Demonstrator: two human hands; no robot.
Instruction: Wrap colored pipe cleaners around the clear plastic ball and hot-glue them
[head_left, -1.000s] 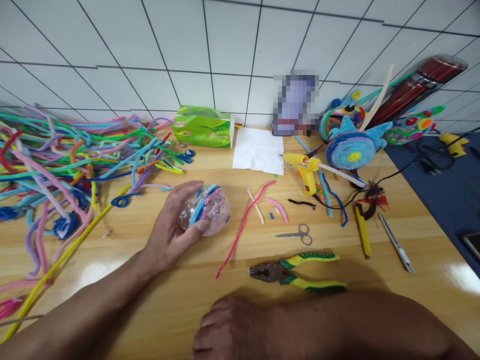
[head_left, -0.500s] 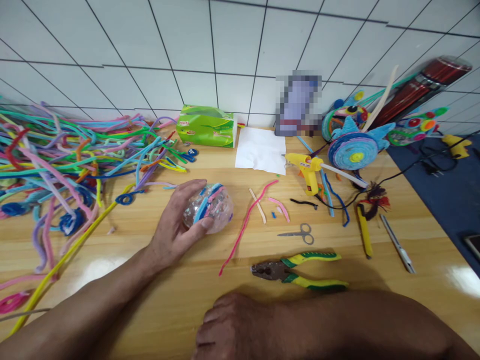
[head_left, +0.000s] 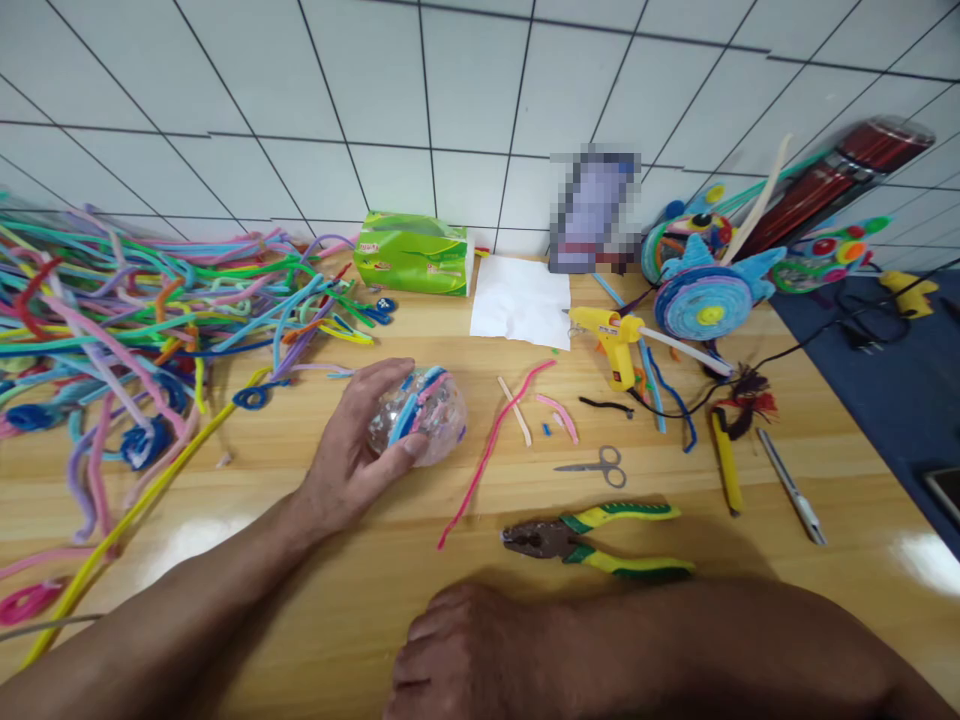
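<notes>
The clear plastic ball (head_left: 442,420) sits on the wooden table (head_left: 315,620), left of the middle; it is rounded, so no long axis can be told, but the light blue, dark blue and pink strips on it slant from its near left side up towards its far right; the left hand (head_left: 352,440) grasps it from the left, fingers over the far side and thumb along the near side; the right hand (head_left: 450,655) rests at the near edge of view, knuckles up and fingers curled under, and I cannot tell how tightly it is closed or whether anything is in it.

Just right of the ball a long pink pipe cleaner (head_left: 495,440) runs slantwise between it and the small scissors (head_left: 611,466), crossing a short cream strip (head_left: 523,428); the scissors point left, towards the ball, with their loops to the right; nearer, the combination pliers (head_left: 540,540) lie beyond the right forearm, head to the left and handles spread rightward.

Farther back, the yellow glue gun (head_left: 619,360) aims its nozzle left at the edge of the white paper (head_left: 517,300); behind the ball stands a green tissue pack (head_left: 412,255); a tangled heap of pipe cleaners (head_left: 150,290) fills the far left; a blue coiled fish (head_left: 697,310) and two cutters, one yellow (head_left: 726,465) and one silver (head_left: 795,490), lie to the right.
</notes>
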